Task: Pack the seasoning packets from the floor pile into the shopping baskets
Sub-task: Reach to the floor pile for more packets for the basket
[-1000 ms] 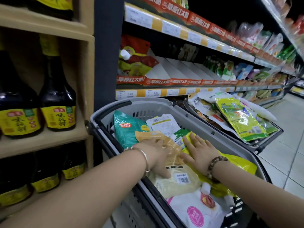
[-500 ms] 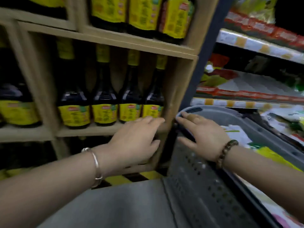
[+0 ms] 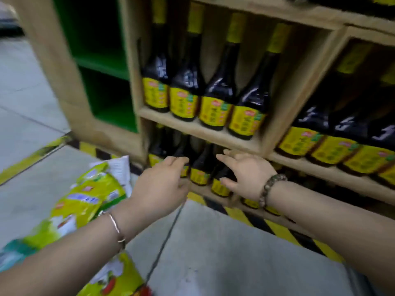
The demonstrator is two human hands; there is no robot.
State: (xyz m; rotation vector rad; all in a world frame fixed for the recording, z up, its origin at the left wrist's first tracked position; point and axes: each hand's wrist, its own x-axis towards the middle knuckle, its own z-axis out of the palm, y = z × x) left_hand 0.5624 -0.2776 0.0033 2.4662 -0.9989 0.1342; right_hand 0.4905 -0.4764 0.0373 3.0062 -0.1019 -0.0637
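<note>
Lying on floor | seasoning packets | yellow-green, glossy, blurred

A thin metal bangle is worn on the L wrist — a dark beaded bracelet on the R; forearms left bare.

Dim indoor light, heavy motion blur, wide-angle distortion

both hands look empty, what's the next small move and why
Probably drop the left hand onto the yellow-green packet lying on the floor just left of it and grip it: both that hand and the right hand are open, holding nothing, in front of the shelved bottles.
</note>
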